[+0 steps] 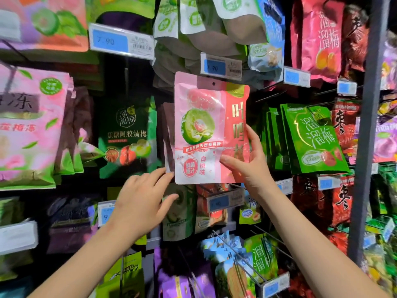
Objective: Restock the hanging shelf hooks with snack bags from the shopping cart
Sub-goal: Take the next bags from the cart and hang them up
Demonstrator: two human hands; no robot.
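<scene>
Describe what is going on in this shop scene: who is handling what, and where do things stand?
A person is restocking a display of hanging snacks. Their right hand grips the lower right corner of a pink snack bag, holding it upright in front of the display. The left hand, fingers straight, touches its lower left corner. Whether the bag already hangs cannot be told.
</scene>
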